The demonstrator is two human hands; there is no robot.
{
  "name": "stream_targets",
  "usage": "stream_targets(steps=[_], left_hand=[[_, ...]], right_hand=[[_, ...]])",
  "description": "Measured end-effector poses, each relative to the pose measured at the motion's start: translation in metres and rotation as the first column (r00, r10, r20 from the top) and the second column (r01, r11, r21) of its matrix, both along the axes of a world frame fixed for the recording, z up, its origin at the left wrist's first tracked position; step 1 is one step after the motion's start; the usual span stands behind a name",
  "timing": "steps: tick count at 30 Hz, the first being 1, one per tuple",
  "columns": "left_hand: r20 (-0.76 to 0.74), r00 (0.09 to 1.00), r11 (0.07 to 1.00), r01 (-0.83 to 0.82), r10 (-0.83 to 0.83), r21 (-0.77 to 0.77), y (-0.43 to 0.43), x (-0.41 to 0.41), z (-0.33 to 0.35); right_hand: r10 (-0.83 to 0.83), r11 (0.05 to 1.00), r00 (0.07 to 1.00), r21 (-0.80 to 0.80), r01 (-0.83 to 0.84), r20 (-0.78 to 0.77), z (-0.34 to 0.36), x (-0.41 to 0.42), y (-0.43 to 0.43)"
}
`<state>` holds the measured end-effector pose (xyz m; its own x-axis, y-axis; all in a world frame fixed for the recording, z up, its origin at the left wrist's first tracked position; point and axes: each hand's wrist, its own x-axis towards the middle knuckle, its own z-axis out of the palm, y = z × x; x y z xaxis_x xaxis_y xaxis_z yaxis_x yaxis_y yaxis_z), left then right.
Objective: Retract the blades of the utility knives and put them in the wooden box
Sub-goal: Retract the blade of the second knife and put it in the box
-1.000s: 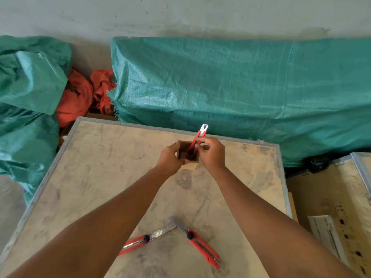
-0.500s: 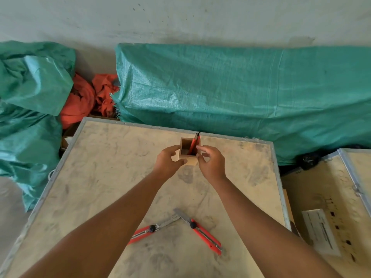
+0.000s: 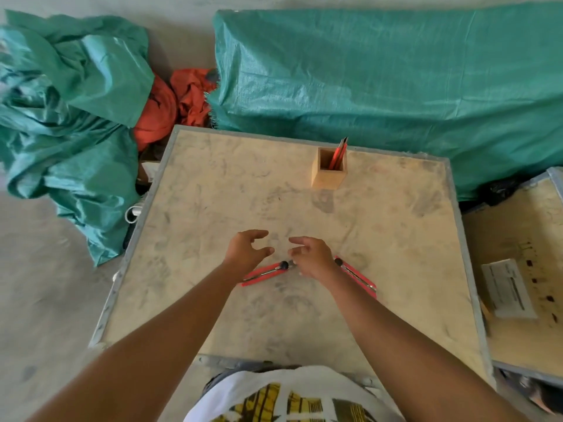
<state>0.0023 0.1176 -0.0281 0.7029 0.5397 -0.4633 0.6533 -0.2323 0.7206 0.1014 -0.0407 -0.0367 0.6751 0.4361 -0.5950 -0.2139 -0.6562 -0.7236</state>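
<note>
A small wooden box [image 3: 328, 176] stands upright near the far edge of the worktop, with a red utility knife [image 3: 340, 153] leaning inside it. Two more red utility knives lie in the middle of the worktop: the left knife [image 3: 264, 273] and the right knife [image 3: 357, 275], their blade ends meeting under my hands. My left hand [image 3: 245, 251] hovers over the left knife with fingers curled apart and empty. Just over the spot where the blades meet is my right hand [image 3: 311, 257], fingers apart, holding nothing. The blades are mostly hidden.
The worktop [image 3: 213, 208] is a plywood panel with a metal rim. Green tarpaulin bundles [image 3: 380, 74] and orange cloth [image 3: 170, 108] lie behind and to the left. A second crate [image 3: 524, 233] with a white label stands on the right.
My right hand let go of the knife, which now stands in the box. Both hands left the box and came back toward me over the two knives lying on the worktop.
</note>
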Motion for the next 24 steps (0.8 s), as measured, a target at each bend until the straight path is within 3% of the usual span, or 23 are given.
stream_targets(steps=[2, 5, 9, 17, 24], left_hand=[[-0.054, 0.999, 0.997, 0.013, -0.009, 0.078, -0.001, -0.029, -0.014], [-0.143, 0.986, 0.98, 0.109, -0.085, 0.165, -0.002, -0.06, -0.033], [-0.202, 0.958, 0.954, 0.239, -0.203, 0.178, -0.004, -0.077, -0.047], [-0.062, 0.957, 0.936, 0.29, -0.283, 0.198, -0.003, -0.09, -0.053], [0.007, 0.978, 0.971, 0.204, -0.206, 0.123, -0.006, -0.115, -0.037]], right_hand=[[0.028, 0.999, 0.999, -0.046, -0.029, -0.028, -0.012, -0.023, 0.002], [0.017, 0.99, 0.996, -0.14, -0.004, 0.087, -0.026, -0.049, 0.005], [-0.13, 0.981, 0.989, -0.138, 0.14, 0.075, -0.036, -0.068, 0.009], [-0.377, 0.926, 0.925, -0.018, 0.376, -0.047, -0.045, -0.083, 0.016], [-0.472, 0.873, 0.875, 0.085, 0.481, -0.108, -0.03, -0.088, 0.022]])
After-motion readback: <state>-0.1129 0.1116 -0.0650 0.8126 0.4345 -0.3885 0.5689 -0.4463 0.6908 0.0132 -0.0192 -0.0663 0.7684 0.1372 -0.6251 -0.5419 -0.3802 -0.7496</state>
